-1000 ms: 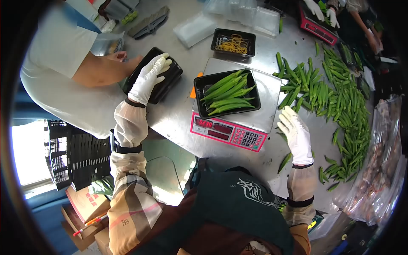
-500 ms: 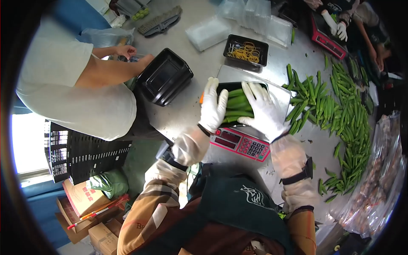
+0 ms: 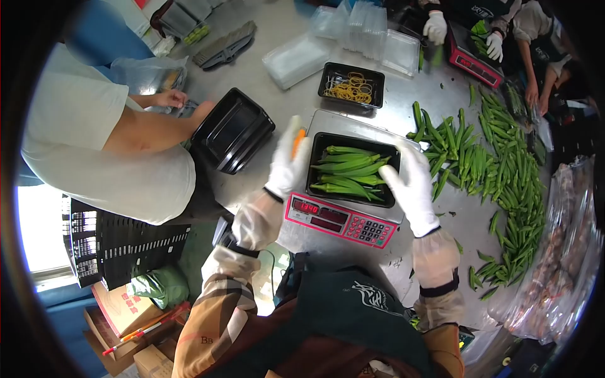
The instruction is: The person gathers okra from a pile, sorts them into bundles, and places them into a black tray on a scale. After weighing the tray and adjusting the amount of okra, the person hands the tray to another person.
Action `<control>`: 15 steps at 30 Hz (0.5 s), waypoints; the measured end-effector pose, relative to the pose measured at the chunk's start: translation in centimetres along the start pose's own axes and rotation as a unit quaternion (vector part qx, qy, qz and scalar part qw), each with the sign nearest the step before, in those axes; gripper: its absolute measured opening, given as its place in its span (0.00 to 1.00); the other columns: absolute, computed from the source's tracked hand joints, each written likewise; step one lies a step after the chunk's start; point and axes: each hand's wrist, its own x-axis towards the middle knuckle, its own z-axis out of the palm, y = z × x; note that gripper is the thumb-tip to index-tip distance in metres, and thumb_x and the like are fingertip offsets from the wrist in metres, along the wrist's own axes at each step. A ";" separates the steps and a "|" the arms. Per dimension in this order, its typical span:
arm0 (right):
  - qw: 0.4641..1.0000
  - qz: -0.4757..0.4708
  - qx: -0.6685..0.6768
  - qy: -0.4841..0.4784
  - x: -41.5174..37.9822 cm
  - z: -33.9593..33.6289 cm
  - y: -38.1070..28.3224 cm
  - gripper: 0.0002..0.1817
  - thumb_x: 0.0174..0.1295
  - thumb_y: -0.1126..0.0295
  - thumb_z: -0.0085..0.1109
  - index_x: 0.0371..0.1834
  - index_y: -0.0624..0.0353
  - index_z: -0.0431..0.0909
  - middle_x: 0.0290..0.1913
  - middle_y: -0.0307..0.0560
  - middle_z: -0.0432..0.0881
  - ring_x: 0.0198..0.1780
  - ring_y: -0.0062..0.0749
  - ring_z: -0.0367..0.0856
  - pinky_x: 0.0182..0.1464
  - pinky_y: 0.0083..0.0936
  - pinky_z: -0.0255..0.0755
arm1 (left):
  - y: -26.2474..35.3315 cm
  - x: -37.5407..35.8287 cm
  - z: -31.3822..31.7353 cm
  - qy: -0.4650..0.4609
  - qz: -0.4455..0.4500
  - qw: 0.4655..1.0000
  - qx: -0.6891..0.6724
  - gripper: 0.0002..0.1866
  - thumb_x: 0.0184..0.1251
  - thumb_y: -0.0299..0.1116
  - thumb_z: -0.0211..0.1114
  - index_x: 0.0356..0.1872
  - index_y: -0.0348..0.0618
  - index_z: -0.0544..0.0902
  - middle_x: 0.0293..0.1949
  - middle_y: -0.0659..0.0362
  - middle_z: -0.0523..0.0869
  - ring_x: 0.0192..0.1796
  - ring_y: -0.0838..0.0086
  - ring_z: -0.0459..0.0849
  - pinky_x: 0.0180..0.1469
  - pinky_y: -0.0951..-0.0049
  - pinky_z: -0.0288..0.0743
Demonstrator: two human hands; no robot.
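Note:
A black tray (image 3: 314,194) of green okra (image 3: 350,165) sits on the silver pan of a red-framed digital scale (image 3: 391,232). To the tray's left is my white-gloved left hand (image 3: 287,160), open and apart from the tray. A small orange object (image 3: 299,143) shows between its thumb and fingers; whether it touches the glove I cannot make out. My gloved right hand (image 3: 413,186) is open at the tray's right edge, its thumb near the okra tips. Red digits glow on the scale's display (image 3: 309,206).
Loose okra (image 3: 504,170) spreads over the metal table's right side. Behind the scale stand a tray of yellow rubber bands (image 3: 350,88) and clear plastic lids (image 3: 299,60). Stacked black trays (image 3: 234,129) stand left, beside a person (image 3: 113,138). Co-workers' gloved hands (image 3: 435,28) are near another scale (image 3: 476,66).
Both my hands have come off the okra and moved apart to either side, leaving the tray in view. The scale's display now shows lit digits. The whole view has shifted slightly.

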 end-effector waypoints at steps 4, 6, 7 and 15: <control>0.990 0.107 -0.015 0.089 -3.0 -1.9 1.9 0.26 0.60 0.79 0.64 0.64 0.59 0.76 0.62 0.49 0.79 0.63 0.42 0.75 0.69 0.34 0.65 | -2.2 -1.5 -3.1 0.095 -0.102 0.978 -0.155 0.20 0.75 0.22 0.55 0.65 0.32 0.72 0.57 0.52 0.82 0.60 0.72 0.79 0.62 0.76 0.72; 0.992 0.088 -0.032 0.083 -4.9 -0.8 2.5 0.26 0.60 0.78 0.64 0.64 0.58 0.75 0.62 0.49 0.79 0.64 0.41 0.75 0.69 0.34 0.65 | -0.1 -2.1 -3.3 0.103 -0.128 0.977 -0.132 0.17 0.74 0.21 0.56 0.61 0.32 0.76 0.51 0.54 0.84 0.54 0.74 0.82 0.58 0.77 0.74; 0.993 0.078 -0.040 0.078 -5.6 -0.5 2.6 0.26 0.61 0.78 0.64 0.65 0.58 0.75 0.62 0.49 0.79 0.64 0.40 0.74 0.69 0.34 0.65 | 0.9 -2.4 -3.3 0.108 -0.142 0.977 -0.120 0.15 0.73 0.21 0.56 0.59 0.32 0.78 0.48 0.55 0.85 0.51 0.74 0.83 0.56 0.78 0.75; 0.991 0.095 0.004 0.091 -6.0 1.5 1.4 0.31 0.67 0.70 0.58 0.73 0.60 0.64 0.69 0.57 0.70 0.72 0.50 0.65 0.73 0.40 0.57 | 1.4 -4.1 -2.4 0.113 -0.148 0.964 -0.191 0.18 0.73 0.22 0.58 0.62 0.32 0.76 0.48 0.55 0.85 0.46 0.75 0.83 0.53 0.78 0.77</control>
